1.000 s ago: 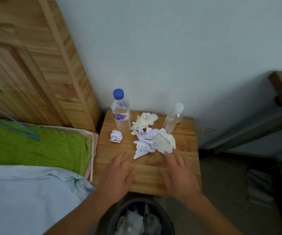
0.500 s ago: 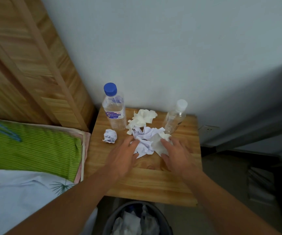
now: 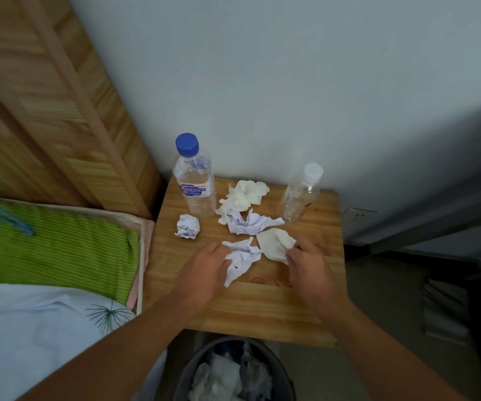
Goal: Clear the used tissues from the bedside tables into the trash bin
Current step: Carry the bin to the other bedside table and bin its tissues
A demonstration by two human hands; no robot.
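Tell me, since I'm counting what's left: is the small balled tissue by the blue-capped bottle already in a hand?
No, the balled tissue lies alone on the table, apart from the left hand and right hand.

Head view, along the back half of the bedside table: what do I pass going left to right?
Crumpled tissue ball → blue-capped water bottle → cream tissue → white-capped empty bottle.

We can't see the left hand's (image 3: 204, 273) fingertips, they're tucked under the bluish tissue (image 3: 240, 260). The trash bin (image 3: 284, 377) is chopped off by the bottom edge, and the bottle label (image 3: 195, 191) is too blurry to read.
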